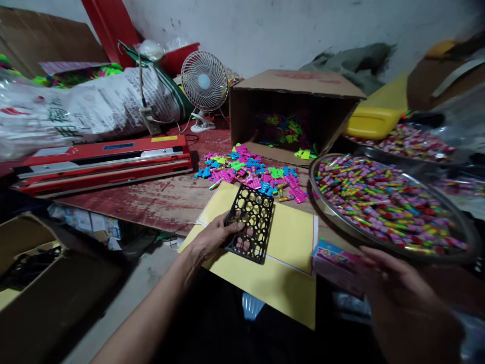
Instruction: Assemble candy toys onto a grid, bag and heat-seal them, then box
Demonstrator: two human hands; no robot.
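My left hand (pixel 214 237) grips a black plastic grid tray (pixel 252 222) with round holes, thumb on top and fingers showing through from beneath. Under the tray lie yellow sheets (pixel 291 232), overhanging the table's near edge. At the right, my right hand (pixel 397 288) is closed around a small pink and blue printed box (pixel 335 263); the hand is dim and partly blurred. Just beyond the tray is a pile of pink, blue and green plastic pieces (pixel 248 169). A round metal tray (pixel 318 207) full of small colourful wrapped tubes (pixel 379 202) sits beyond my right hand.
A cardboard box (pixel 299 81) lies on its side at the back, with more plastic pieces inside. To its left are a white fan (pixel 204 81) and a red heat sealer (pixel 109 162). An open carton (pixel 68 273) stands at lower left. A yellow container (pixel 371 124) rests at right.
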